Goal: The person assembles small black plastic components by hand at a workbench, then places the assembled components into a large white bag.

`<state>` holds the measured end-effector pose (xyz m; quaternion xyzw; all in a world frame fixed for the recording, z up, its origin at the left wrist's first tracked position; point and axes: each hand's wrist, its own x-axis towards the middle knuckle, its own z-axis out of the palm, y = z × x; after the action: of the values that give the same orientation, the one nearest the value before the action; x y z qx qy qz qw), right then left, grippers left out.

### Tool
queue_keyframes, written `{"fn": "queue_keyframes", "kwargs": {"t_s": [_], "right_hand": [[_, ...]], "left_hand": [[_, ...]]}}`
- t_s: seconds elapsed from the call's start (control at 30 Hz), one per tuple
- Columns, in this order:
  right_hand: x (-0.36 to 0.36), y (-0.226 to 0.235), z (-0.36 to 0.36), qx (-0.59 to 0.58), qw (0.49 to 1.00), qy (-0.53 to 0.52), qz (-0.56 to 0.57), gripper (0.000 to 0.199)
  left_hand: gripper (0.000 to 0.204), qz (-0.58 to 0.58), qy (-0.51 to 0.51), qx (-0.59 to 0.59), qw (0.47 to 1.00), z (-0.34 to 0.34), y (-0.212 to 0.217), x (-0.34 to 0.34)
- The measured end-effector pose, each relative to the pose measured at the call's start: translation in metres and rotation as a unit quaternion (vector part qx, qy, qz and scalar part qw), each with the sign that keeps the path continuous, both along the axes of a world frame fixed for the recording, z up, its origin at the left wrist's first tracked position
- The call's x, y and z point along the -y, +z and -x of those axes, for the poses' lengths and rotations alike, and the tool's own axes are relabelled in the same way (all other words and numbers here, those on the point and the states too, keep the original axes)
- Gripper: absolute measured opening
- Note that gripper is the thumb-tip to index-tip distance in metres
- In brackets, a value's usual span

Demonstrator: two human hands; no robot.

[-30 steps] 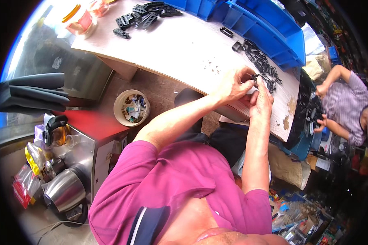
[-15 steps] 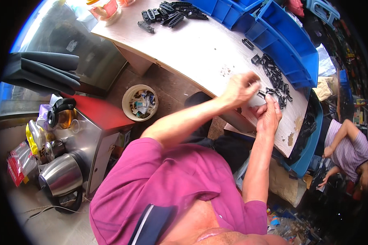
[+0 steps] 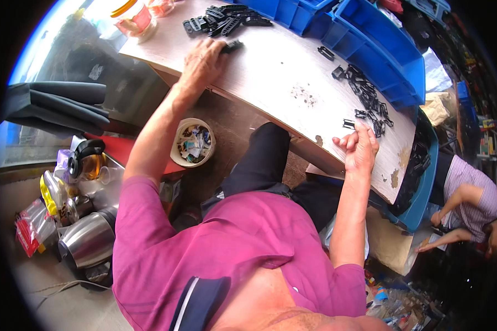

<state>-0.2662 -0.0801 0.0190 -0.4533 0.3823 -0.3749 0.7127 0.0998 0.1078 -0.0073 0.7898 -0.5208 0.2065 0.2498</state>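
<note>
Left hand [image 3: 203, 59] stretched out flat, fingers on a black clip [image 3: 231, 46] beside the clip pile [image 3: 226, 19] on worktop [image 3: 281, 77]. Right hand [image 3: 360, 148] loosely curled w/ nothing seen in it, near scattered clips [image 3: 365, 99]. Round tub [image 3: 193, 142] below holds mixed scraps; blue bins [image 3: 370, 38] behind.

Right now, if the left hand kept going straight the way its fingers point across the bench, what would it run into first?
The left hand already touches a single black plastic part at its fingertips. Straight beyond lies the pile of black parts, probably the next contact; depth is hard to judge in this fisheye view.
</note>
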Motion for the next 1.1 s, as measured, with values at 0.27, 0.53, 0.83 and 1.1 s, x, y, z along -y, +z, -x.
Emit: {"fn": "queue_keyframes", "kwargs": {"t_s": [0.27,0.53,0.83,1.1], "right_hand": [[-0.013,0.012,-0.012,0.029,0.999,0.010,-0.018,0.012],[-0.020,0.028,-0.029,0.045,0.998,0.030,0.033,0.017],[-0.023,0.013,-0.032,0.039,0.998,-0.024,0.038,0.014],[-0.019,-0.002,-0.033,0.009,1.000,-0.012,0.025,0.015]], "left_hand": [[0.019,0.074,-0.055,-0.159,0.983,0.106,0.005,0.044],[0.025,0.199,-0.235,-0.662,0.683,0.205,0.006,0.081],[0.035,0.094,-0.249,-0.582,0.769,0.221,0.007,0.089],[0.021,0.167,-0.234,-0.549,0.785,0.228,0.017,0.093]]}}
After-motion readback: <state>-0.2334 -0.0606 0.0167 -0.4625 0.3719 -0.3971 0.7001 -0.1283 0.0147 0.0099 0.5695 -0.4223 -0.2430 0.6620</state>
